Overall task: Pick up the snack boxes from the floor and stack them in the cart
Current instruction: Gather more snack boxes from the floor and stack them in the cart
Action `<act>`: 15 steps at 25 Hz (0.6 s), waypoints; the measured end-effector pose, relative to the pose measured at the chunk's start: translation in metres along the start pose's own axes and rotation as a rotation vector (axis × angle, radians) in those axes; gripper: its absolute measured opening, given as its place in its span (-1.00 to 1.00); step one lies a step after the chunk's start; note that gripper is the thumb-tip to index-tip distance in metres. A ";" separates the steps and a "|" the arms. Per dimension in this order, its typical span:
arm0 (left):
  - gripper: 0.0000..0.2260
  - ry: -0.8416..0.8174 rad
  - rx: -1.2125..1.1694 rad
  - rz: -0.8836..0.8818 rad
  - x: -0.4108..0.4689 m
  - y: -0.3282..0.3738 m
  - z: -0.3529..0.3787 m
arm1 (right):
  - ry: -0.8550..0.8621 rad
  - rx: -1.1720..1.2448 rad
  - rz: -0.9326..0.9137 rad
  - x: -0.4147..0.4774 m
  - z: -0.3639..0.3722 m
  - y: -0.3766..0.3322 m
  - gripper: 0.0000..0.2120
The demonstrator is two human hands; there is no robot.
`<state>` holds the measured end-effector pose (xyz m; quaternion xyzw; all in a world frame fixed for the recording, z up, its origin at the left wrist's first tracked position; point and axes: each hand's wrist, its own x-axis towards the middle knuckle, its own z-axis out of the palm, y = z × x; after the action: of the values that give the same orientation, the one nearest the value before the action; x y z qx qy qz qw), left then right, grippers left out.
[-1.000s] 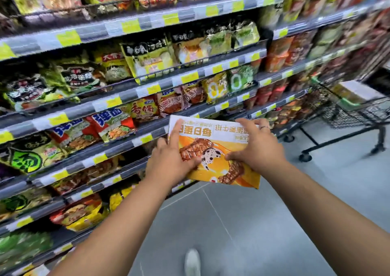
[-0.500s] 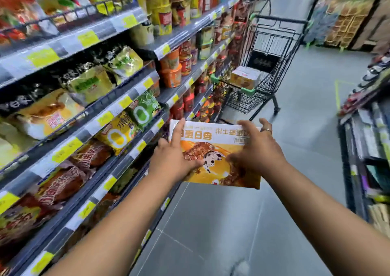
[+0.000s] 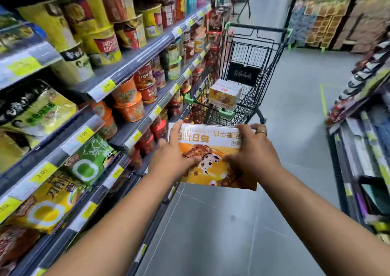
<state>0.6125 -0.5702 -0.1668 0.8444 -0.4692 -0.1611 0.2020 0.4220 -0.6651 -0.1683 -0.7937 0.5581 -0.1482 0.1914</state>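
A person is standing in a shop aisle, holding a flat orange and white snack box (image 3: pixel 211 176) out in front at about waist height, above the grey floor (image 3: pixel 211 233). Both hands are gripping it. The left hand (image 3: pixel 171 157) is clasping the box's left side, thumb pressing on the top face and forefinger lying straight towards the far edge. The right hand (image 3: pixel 255 151), wearing a ring (image 3: pixel 261 131), is clasping the right side, fingers curling over the far corner and thumb on the face. Just beyond the box a black wire cart (image 3: pixel 251 52) is standing close against the left shelves (image 3: pixel 130 62). More boxes (image 3: pixel 225 94) of the same kind are sitting stacked inside the cart. Noodle cups and packets are filling the shelves.
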 end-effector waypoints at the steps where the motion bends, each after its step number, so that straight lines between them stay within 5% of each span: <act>1: -0.04 0.003 -0.003 -0.003 0.020 0.006 0.001 | -0.010 -0.003 -0.006 0.021 -0.003 0.003 -0.15; 15: -0.10 -0.075 0.027 0.100 0.320 0.046 0.027 | -0.030 0.019 0.098 0.293 0.026 0.016 -0.20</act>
<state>0.7292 -0.8714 -0.1942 0.8159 -0.5202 -0.1762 0.1806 0.5180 -0.9427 -0.1920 -0.7657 0.5920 -0.1321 0.2141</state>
